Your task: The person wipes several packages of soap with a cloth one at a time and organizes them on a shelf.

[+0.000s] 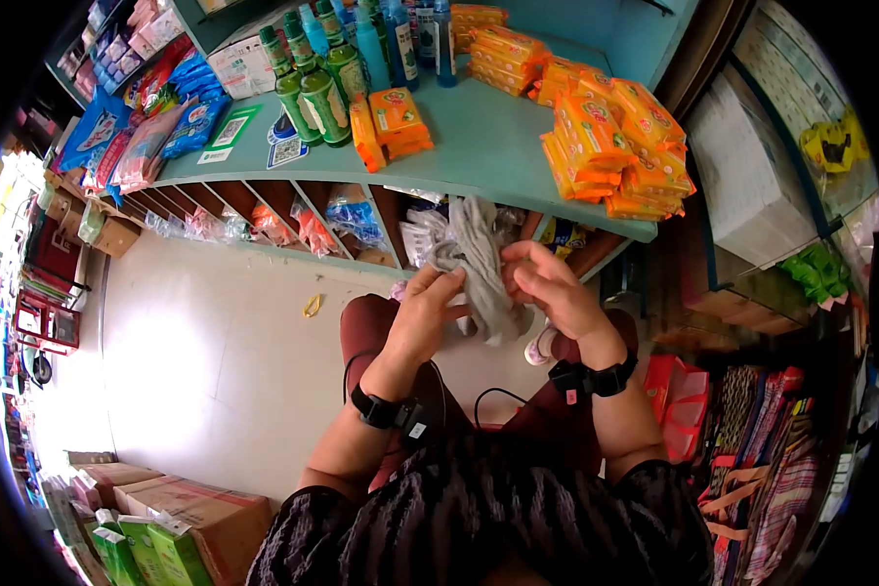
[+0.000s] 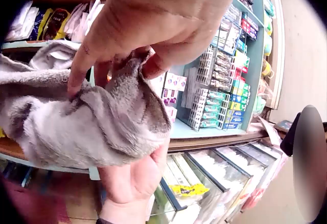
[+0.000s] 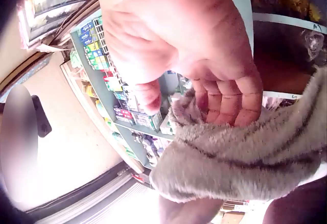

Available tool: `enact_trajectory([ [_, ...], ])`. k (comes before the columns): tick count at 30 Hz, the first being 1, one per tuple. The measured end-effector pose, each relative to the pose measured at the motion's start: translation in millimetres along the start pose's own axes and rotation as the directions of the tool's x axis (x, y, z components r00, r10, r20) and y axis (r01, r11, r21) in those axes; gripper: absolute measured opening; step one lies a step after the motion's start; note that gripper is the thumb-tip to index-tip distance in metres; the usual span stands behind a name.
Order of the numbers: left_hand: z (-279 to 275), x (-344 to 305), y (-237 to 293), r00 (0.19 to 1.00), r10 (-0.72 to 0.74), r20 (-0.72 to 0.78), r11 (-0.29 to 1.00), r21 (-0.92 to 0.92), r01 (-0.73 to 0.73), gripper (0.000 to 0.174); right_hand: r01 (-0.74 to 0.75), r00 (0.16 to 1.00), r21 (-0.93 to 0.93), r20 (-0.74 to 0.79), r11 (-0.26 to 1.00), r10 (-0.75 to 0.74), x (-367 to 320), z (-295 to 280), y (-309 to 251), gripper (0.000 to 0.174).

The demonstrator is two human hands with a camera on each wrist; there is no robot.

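A soft, fluffy grey cloth (image 1: 481, 278) hangs in folds between the two hands, in front of the counter's shelves. My left hand (image 1: 422, 317) grips its left side. In the left wrist view the thumb and fingers of that left hand (image 2: 153, 25) pinch a bunched edge of the cloth (image 2: 97, 127). On the other side, my right hand (image 1: 562, 298) is beside the cloth. The right wrist view has the fingers of this right hand (image 3: 189, 45) bent with their tips at the cloth (image 3: 240, 152), the thumb standing apart from it.
Above the cloth runs a green counter (image 1: 479, 137) carrying orange packs (image 1: 606, 137), green bottles (image 1: 313, 98) and blue spray bottles (image 1: 400, 44). Bagged goods fill compartments (image 1: 313, 225) below it. Cardboard boxes (image 1: 195, 508) stand at lower left, folded plaid fabrics (image 1: 781, 488) at lower right.
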State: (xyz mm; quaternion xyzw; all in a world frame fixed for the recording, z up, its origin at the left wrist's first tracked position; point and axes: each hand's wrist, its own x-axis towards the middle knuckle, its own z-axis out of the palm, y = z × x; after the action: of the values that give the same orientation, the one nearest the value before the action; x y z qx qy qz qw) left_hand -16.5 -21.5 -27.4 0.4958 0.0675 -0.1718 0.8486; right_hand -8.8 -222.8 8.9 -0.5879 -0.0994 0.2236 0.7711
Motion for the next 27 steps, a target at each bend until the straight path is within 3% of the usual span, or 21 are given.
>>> enact_trajectory([
  [2,12.8,-5.9,8.2,0.997,0.050,0.053,0.999,-0.001,-0.050,0.031,-0.033,0.999,-0.068,0.026,0.997,0.035,1.5,-0.5,15.3,0.032],
  [3,17.1,-6.4,9.3,0.994,0.072,0.085,0.997,0.018,-0.074,0.032,0.169,0.985,-0.166,-0.006,0.971,-0.173,3.7,10.1,18.6,0.032],
  [6,21.6,-3.0,11.4,0.985,0.102,0.139,0.994,0.025,-0.106,0.034,0.052,0.989,-0.229,-0.121,0.972,-0.082,2.2,-10.3,24.9,0.028],
  [7,17.8,-1.4,11.9,0.988,0.083,0.127,0.997,-0.004,-0.083,0.035,0.044,0.971,-0.077,-0.231,0.996,-0.060,-0.9,-12.2,16.9,0.022],
  [8,12.5,0.7,11.8,0.991,0.062,0.117,0.998,-0.033,-0.058,0.035,0.110,0.970,0.052,-0.224,0.993,-0.096,-4.5,-13.7,4.6,0.025],
  [10,-0.8,4.0,14.4,0.999,-0.027,0.028,0.992,0.128,0.023,0.039,0.219,0.957,0.285,-0.250,0.933,-0.148,-3.6,-24.3,-0.8,0.033],
  [12,-3.5,2.3,17.0,0.999,-0.050,-0.007,0.980,0.192,0.051,0.042,0.183,0.964,0.113,-0.214,0.977,-0.156,-9.7,-31.6,-6.4,0.039],
  [13,-2.6,2.7,19.6,0.997,-0.012,0.077,0.981,0.194,-0.004,0.047,0.164,0.969,0.024,-0.193,0.986,-0.156,-12.4,-33.2,-7.0,0.042],
  [16,4.2,-1.9,26.8,0.991,0.016,0.135,0.957,0.284,-0.054,0.046,0.131,0.985,-0.121,-0.096,0.984,-0.143,-11.3,-36.1,1.3,0.045],
  [19,-2.6,3.8,29.2,0.996,0.064,0.063,0.971,0.226,-0.077,0.047,0.034,0.994,-0.438,-0.078,0.898,-0.076,-11.4,-61.0,6.9,0.035],
  [21,-0.6,4.4,37.4,0.989,0.081,0.126,0.995,0.044,-0.087,0.044,-0.038,0.994,-0.606,-0.107,0.795,-0.034,-14.0,-66.1,1.4,0.027],
  [24,-3.2,6.6,42.6,0.988,0.060,0.140,0.986,-0.165,-0.037,0.052,0.130,0.975,-0.328,-0.132,0.936,-0.182,-13.3,-57.5,-6.3,0.028],
  [25,10.8,1.6,42.3,0.990,0.085,0.110,0.973,-0.225,-0.058,0.055,0.178,0.970,-0.041,-0.162,0.983,-0.182,-16.1,-44.8,-20.5,0.033],
  [26,18.4,-1.9,41.5,0.991,0.109,0.079,0.956,-0.283,-0.083,0.058,0.130,0.984,0.209,-0.143,0.969,-0.101,-17.0,-49.7,-24.3,0.046],
  [27,-32.9,17.1,5.6,0.985,0.021,0.171,0.999,0.044,-0.029,0.066,0.186,0.967,0.020,-0.184,0.982,-0.179,-15.9,-42.7,-26.3,0.051],
])
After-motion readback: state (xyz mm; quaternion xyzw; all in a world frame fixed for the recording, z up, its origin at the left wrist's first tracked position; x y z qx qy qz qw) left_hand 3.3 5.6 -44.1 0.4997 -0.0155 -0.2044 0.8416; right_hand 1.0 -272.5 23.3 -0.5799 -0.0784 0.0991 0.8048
